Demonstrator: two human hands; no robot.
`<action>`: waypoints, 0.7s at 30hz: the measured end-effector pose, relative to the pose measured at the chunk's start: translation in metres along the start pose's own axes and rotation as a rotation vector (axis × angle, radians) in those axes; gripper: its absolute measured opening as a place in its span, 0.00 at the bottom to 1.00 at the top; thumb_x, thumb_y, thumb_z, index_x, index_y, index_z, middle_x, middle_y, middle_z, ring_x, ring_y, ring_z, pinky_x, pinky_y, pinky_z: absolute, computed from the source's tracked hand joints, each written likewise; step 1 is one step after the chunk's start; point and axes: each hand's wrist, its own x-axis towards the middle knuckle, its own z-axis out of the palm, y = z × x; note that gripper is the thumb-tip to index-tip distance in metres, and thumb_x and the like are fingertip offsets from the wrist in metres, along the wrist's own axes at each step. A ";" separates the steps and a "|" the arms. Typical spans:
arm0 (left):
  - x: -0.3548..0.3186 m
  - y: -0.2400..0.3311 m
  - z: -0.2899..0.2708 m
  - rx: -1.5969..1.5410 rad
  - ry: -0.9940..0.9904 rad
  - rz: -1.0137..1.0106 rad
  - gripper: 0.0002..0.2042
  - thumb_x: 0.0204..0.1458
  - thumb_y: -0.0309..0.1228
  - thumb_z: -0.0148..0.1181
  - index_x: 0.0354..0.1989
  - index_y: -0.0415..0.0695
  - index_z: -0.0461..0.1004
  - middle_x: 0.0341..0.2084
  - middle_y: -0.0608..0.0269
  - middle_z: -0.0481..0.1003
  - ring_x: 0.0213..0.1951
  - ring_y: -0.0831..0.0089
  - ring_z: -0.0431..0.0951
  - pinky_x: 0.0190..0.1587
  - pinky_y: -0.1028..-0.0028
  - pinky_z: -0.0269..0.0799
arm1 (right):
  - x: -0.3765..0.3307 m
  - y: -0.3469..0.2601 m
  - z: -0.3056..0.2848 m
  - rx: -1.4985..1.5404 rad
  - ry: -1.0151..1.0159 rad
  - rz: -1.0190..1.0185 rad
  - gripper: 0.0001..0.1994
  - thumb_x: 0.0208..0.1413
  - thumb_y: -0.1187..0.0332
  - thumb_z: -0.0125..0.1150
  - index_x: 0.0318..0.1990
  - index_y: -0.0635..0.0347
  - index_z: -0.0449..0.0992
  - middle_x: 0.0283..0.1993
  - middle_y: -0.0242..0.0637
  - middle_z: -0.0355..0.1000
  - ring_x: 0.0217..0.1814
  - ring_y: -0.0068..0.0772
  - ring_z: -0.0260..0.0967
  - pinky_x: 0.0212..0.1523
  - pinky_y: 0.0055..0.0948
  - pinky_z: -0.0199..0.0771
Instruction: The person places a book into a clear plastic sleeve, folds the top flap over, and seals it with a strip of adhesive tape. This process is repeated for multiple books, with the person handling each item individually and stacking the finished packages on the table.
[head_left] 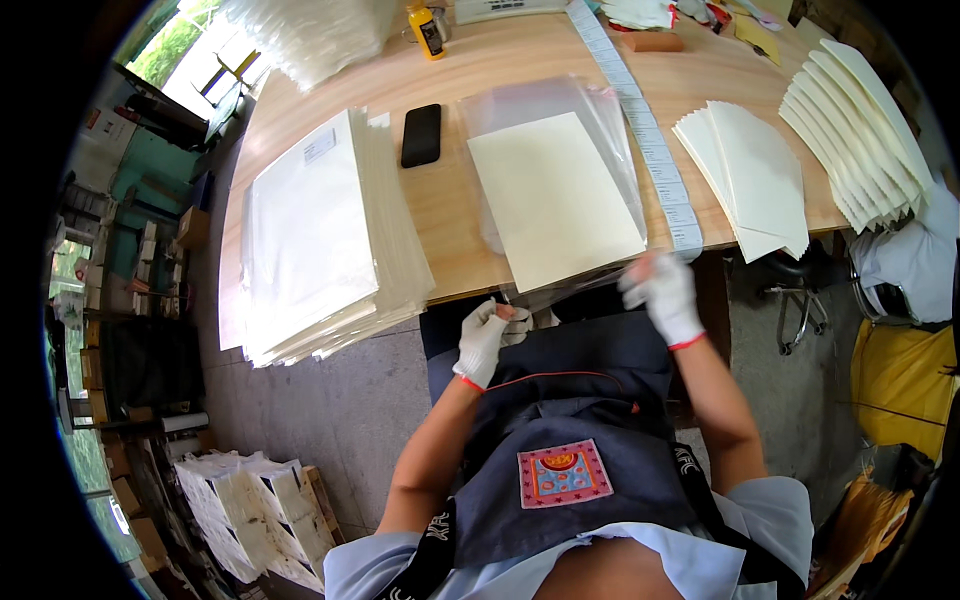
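Note:
A cream rectangular card sheet (pixel 555 200) lies on clear plastic bags (pixel 535 97) near the table's front edge. Film from the bags overhangs the edge between my hands. My left hand (pixel 487 342), in a white glove with bare fingertips, is below the sheet's near left corner. Its fingers are curled together by the film; what they pinch, if anything, is too small to make out. At the sheet's near right corner is my right hand (pixel 662 293), gloved alike. Motion smears its fingers, so its grip is unclear.
Left stands a thick stack of bagged sheets (pixel 310 230), beside a black phone (pixel 421 136). A label strip (pixel 640 125) runs along the right, then loose cream sheets (pixel 750 180) and a fanned pile (pixel 850 135). A yellow bottle (pixel 426 32) stands at the back.

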 end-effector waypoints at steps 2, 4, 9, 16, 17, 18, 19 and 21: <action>-0.005 0.001 -0.007 0.118 -0.026 0.045 0.09 0.55 0.32 0.49 0.33 0.39 0.69 0.31 0.56 0.75 0.27 0.74 0.75 0.30 0.77 0.73 | 0.012 0.007 -0.106 0.119 0.435 -0.186 0.06 0.55 0.70 0.46 0.29 0.61 0.68 0.24 0.37 0.67 0.20 0.26 0.64 0.18 0.24 0.64; -0.004 0.005 -0.005 0.179 -0.077 0.101 0.09 0.57 0.32 0.48 0.32 0.38 0.70 0.29 0.59 0.76 0.26 0.77 0.75 0.28 0.79 0.72 | -0.015 0.049 -0.263 -0.804 0.817 -0.129 0.10 0.52 0.65 0.48 0.29 0.59 0.73 0.25 0.39 0.72 0.24 0.34 0.69 0.23 0.31 0.67; -0.003 -0.012 -0.016 0.919 0.274 0.860 0.08 0.44 0.25 0.61 0.34 0.43 0.71 0.39 0.62 0.73 0.24 0.73 0.75 0.27 0.77 0.71 | -0.096 0.070 -0.236 -2.009 -0.405 0.599 0.15 0.47 0.59 0.53 0.36 0.62 0.74 0.35 0.47 0.73 0.35 0.48 0.71 0.34 0.45 0.69; 0.019 0.005 0.011 1.283 0.184 1.257 0.12 0.33 0.26 0.66 0.30 0.48 0.75 0.35 0.65 0.74 0.30 0.66 0.73 0.30 0.69 0.69 | -0.010 -0.027 -0.024 -1.512 -0.064 -0.877 0.30 0.23 0.68 0.70 0.44 0.48 0.72 0.50 0.30 0.62 0.53 0.35 0.60 0.49 0.37 0.62; 0.020 0.009 0.010 1.261 0.169 1.254 0.11 0.33 0.26 0.66 0.29 0.47 0.75 0.34 0.65 0.74 0.29 0.65 0.73 0.29 0.69 0.69 | -0.001 -0.028 -0.015 -1.481 -0.063 -0.891 0.23 0.26 0.69 0.69 0.39 0.50 0.73 0.44 0.29 0.65 0.47 0.33 0.63 0.46 0.35 0.63; 0.020 0.011 0.009 1.234 0.157 1.249 0.10 0.34 0.26 0.66 0.28 0.47 0.75 0.32 0.65 0.74 0.29 0.64 0.73 0.29 0.69 0.69 | 0.013 -0.016 -0.025 -1.441 -0.057 -0.862 0.18 0.29 0.68 0.68 0.34 0.51 0.72 0.39 0.29 0.67 0.43 0.34 0.64 0.43 0.36 0.63; 0.020 0.012 0.008 1.206 0.148 1.241 0.10 0.34 0.27 0.66 0.28 0.47 0.74 0.31 0.65 0.74 0.28 0.64 0.72 0.29 0.69 0.68 | 0.024 -0.008 -0.028 -1.401 -0.055 -0.834 0.13 0.33 0.67 0.67 0.30 0.52 0.71 0.34 0.29 0.68 0.39 0.34 0.66 0.41 0.37 0.63; 0.025 0.006 0.007 1.022 0.246 1.107 0.05 0.39 0.26 0.64 0.25 0.44 0.73 0.24 0.63 0.72 0.26 0.68 0.71 0.28 0.73 0.66 | 0.033 0.000 -0.029 -1.339 -0.019 -0.701 0.10 0.37 0.65 0.65 0.26 0.54 0.69 0.28 0.30 0.68 0.34 0.37 0.66 0.37 0.38 0.63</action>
